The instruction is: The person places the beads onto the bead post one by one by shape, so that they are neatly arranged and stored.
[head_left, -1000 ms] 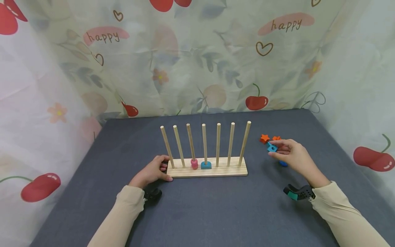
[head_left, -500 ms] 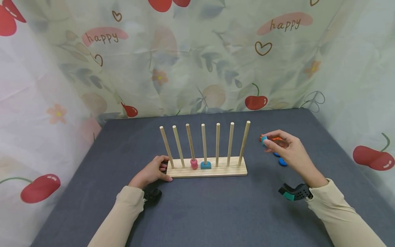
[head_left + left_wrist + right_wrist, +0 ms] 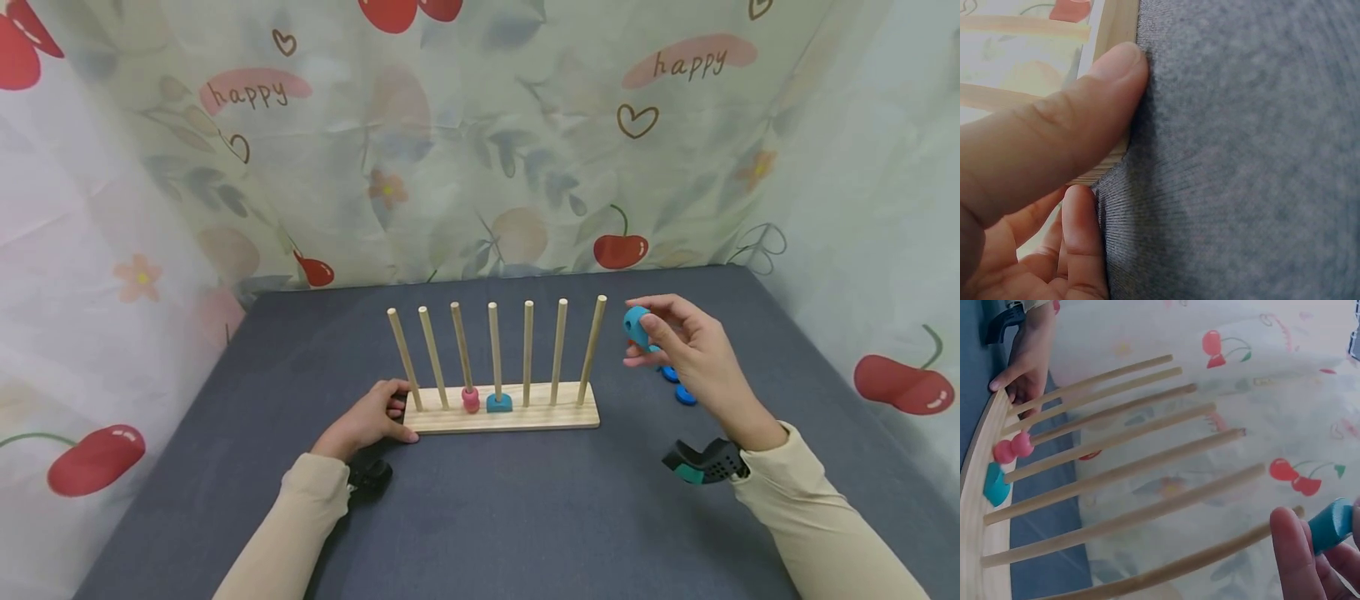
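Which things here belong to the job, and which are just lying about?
In the job:
wooden board with pegs, left hand gripping its end
blue piece in the right hand
pink piece and teal block, on pegs
probably the loose blue pieces

Just around:
cherry-print curtain
black wrist devices

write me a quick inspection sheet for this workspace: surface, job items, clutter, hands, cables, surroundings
surface: dark grey tabletop, under the wooden rack
job items: rack with seven pegs; in the head view, pink piece on the third from the left, blue half-round piece on the fourth; light blue piece off the pegs
clutter: at least two loose blue pieces right of the rack, partly behind the right hand
hands: left hand grips the rack's left end; right hand pinches the light blue piece
cables: nothing seen
surroundings: printed curtain behind and at both sides
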Demonstrator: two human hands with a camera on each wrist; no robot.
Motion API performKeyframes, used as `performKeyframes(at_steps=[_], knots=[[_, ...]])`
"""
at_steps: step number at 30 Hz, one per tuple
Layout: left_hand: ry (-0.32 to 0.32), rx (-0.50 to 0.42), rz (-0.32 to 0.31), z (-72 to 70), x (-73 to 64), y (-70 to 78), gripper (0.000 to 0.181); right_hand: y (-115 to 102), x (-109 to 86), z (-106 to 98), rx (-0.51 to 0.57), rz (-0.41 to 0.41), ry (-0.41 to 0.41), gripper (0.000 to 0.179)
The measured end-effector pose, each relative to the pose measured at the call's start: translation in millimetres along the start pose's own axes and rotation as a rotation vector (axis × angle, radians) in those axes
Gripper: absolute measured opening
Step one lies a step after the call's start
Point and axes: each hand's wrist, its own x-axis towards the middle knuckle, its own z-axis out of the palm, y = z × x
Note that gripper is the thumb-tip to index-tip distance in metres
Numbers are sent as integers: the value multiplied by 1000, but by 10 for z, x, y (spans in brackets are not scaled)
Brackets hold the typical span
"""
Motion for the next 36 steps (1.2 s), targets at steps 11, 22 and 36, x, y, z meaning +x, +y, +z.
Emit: performKeyframes(at_steps=[11, 22, 36], knots=[[-2, 5, -1, -1, -8, -3, 82, -285, 45, 40, 206, -158, -13, 27], [-8, 9, -3, -5, -9, -31, 82, -524, 188, 292, 160, -170, 8, 31], [-9, 4, 7, -17, -11, -9, 82, -637, 500, 601, 86, -146, -58, 35]])
